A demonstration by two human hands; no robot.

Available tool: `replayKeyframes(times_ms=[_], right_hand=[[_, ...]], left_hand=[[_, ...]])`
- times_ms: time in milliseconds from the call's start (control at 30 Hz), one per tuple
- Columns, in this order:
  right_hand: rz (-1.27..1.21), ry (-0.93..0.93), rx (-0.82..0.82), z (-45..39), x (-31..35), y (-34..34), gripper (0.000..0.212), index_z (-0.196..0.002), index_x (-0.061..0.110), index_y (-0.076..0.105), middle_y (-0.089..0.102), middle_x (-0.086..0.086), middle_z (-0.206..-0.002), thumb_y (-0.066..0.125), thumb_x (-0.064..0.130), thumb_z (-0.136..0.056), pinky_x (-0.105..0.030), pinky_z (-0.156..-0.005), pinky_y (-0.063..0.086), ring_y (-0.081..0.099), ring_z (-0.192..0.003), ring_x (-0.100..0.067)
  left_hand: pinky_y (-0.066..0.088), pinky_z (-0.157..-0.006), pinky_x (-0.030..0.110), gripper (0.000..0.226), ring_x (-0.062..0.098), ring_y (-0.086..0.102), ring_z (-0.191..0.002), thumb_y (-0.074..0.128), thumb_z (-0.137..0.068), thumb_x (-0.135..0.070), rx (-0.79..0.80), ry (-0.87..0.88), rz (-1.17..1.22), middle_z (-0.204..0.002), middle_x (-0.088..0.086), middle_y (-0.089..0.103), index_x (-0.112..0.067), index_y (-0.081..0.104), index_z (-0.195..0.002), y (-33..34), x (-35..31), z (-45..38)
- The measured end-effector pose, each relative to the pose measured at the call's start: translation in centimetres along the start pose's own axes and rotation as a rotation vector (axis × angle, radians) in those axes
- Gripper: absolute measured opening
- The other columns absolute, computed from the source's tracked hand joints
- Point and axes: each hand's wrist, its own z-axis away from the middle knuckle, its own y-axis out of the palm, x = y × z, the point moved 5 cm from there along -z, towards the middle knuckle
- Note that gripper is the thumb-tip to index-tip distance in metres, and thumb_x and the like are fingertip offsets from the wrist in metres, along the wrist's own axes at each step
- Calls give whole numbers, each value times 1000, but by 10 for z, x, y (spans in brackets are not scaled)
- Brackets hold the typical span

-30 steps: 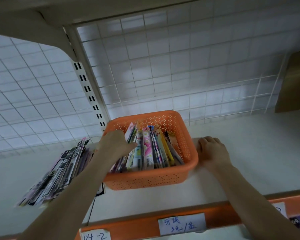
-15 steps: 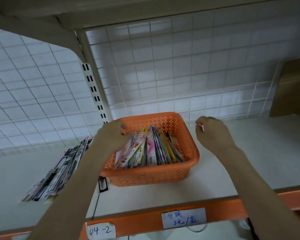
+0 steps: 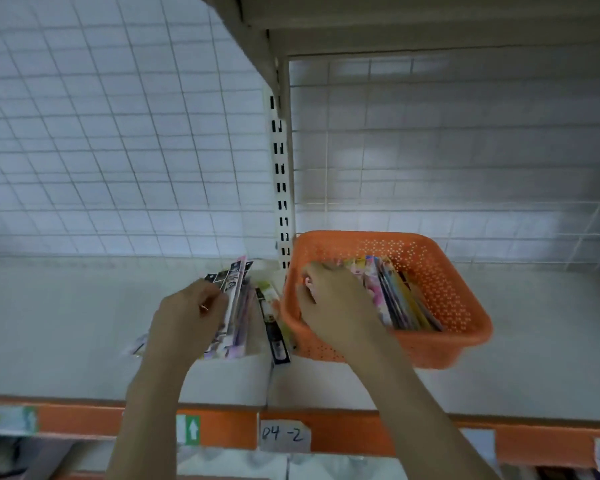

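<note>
**Two hands among the packets**

On the shelf (image 3: 66,323), the left hand (image 3: 187,320) was clamped round the loose packets (image 3: 238,292), which lay fanned just right of its knuckles; light, flat, slick things, I judged, apt to slide apart unless pinched across the whole stack; further right, the right hand (image 3: 336,306) had its fingers curled onto the basket packets (image 3: 394,299), which stood on edge in the orange basket (image 3: 433,271), beneath and right of that hand.

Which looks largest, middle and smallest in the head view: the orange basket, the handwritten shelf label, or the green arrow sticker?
1. orange basket, by far
2. handwritten shelf label
3. green arrow sticker, similar in height to the label but clearly narrower
</note>
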Motion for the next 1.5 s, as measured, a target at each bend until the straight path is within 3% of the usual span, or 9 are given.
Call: replayKeyframes(times_ms=[200, 367, 600, 800, 967, 1033, 1133, 1300, 1500], right_hand=[[69, -55, 1, -21, 57, 46, 29, -111, 10, 59, 61, -7, -112, 38, 23, -97, -33, -95, 38, 52, -106, -24], [76, -55, 57, -40, 90, 88, 28, -112, 9, 57, 60, -9, -113, 39, 21, -95, -36, -95, 40, 50, -108, -28], [162, 261, 216, -52, 60, 135, 33, -125, 7, 50, 52, -11, -125, 44, 20, -94, -35, -99, 39, 46, -116, -26], [235, 516, 314, -45, 23, 145, 44, -129, 7, 45, 48, -17, -130, 34, 36, -98, -42, -105, 36, 42, -122, -32], [181, 519, 243, -49, 23, 142, 51, -103, 5, 59, 55, -6, -82, 25, 42, -99, -33, -73, 45, 53, -80, -21], [119, 550, 270, -50, 24, 143, 56, -101, 8, 60, 56, -5, -79, 27, 53, -96, -30, -66, 46, 55, -74, -19], [19, 589, 336, -50, 23, 149, 62, -108, 12, 56, 57, -10, -99, 32, 66, -89, -36, -80, 48, 56, -91, -25], [144, 569, 314, -50, 20, 148, 63, -106, 12, 58, 57, -11, -104, 31, 66, -90, -41, -92, 44, 51, -101, -26], [160, 558, 311, -52, 19, 149, 58, -96, 14, 56, 55, -9, -97, 29, 64, -91, -39, -85, 45, 50, -93, -24]], left_hand=[[39, -69, 26, 9, 22, 57, -74, 61, -88, -22, -3, -92, -17, -74, 0, 62, -18, 60, -79, -24, 77, -8], [44, -74, 29, 11, 26, 62, -81, 61, -88, -24, 11, -157, -41, -77, -1, 62, -14, 65, -87, -39, 127, -19], [45, -81, 31, 27, 25, 61, -93, 59, -89, -30, 105, -210, -35, -90, -1, 61, -13, 61, -109, -41, 166, -39], [45, -89, 33, 42, 25, 58, -105, 53, -91, -39, 279, -219, -18, -115, 6, 62, -15, 52, -125, -16, 159, -59], [39, -92, 33, 65, 28, 49, -120, 46, -89, -55, 386, -153, -66, -129, 11, 55, -11, 39, -136, 8, 136, -65], [39, -91, 35, 74, 29, 48, -120, 48, -84, -63, 446, -122, -102, -129, 11, 54, -9, 38, -134, 15, 128, -65], [41, -94, 39, 94, 30, 46, -121, 49, -71, -77, 531, -99, -171, -130, 11, 50, -9, 33, -135, 23, 120, -67], [39, -103, 45, 116, 34, 34, -132, 49, -63, -83, 629, -141, -236, -144, 14, 33, -11, 14, -147, 36, 108, -72], [46, -76, 33, 75, 25, 56, -100, 71, -67, -55, 702, -121, -125, -109, 8, 56, -8, 42, -119, 42, 103, -81]])
